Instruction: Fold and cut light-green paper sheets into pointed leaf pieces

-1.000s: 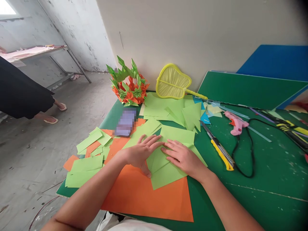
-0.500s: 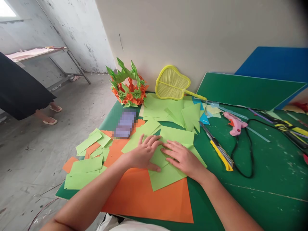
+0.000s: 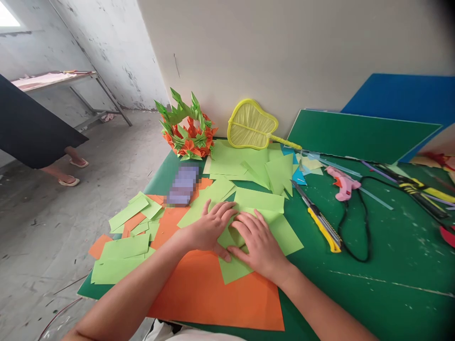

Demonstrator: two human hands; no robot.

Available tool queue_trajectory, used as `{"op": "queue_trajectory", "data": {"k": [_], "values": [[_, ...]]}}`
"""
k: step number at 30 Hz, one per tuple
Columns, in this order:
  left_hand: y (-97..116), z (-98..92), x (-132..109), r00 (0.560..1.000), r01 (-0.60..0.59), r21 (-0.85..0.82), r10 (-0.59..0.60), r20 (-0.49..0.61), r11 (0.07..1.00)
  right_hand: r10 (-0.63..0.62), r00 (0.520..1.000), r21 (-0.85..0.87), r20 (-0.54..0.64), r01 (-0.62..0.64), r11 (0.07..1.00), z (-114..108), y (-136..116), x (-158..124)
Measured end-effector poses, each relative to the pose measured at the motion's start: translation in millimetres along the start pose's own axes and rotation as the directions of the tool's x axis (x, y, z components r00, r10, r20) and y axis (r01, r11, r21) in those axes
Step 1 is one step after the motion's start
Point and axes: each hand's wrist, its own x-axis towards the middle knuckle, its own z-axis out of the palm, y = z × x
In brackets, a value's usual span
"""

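Green paper [image 3: 234, 271]: lower centre of frame, over orange sheet [image 3: 213, 298].
Left hand [image 3: 209, 228]: spread, resting on it.
Right hand [image 3: 259, 244]: half-curled; pinch, we cannot tell.
Fold: being shaped, we judge; next needs aligned edges.

There are 2 hands, 1 left hand [image 3: 208, 232] and 1 right hand [image 3: 259, 244]; green papers [image 3: 289, 234] under and around them overlap too much to count; 1 large orange sheet [image 3: 220, 296] lies nearer than both; right of the right hand are 1 knife [image 3: 322, 225] and 1 glue gun [image 3: 344, 184]; beyond the left hand, 1 paper crown [image 3: 195, 142]; beyond both, 1 yellow fan [image 3: 252, 125].
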Motion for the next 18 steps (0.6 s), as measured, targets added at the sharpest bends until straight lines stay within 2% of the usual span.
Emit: {"op": "queue_trajectory", "data": {"k": [4,8,14,18], "values": [[1,-2.0,0,1.0,0.012,-0.008,-0.012,0.014,1.0,0.057,0.997,-0.028,-0.049,-0.058,0.998,2,-9,0],[2,-3.2,-1,1.0,0.011,-0.04,-0.011,0.013,0.999,0.09,0.996,-0.092,-0.024,-0.092,0.992,-9,0,-1],[-1,-1.8,0,1.0,0.002,-0.051,-0.002,0.013,0.999,0.209,0.976,-0.289,-0.061,-0.218,0.932,-32,41,-7],[-2,-1.1,-1,1.0,-0.005,-0.059,0.006,0.016,0.998,0.301,0.943,-0.432,-0.144,-0.334,0.838,-43,74,-17]]}}
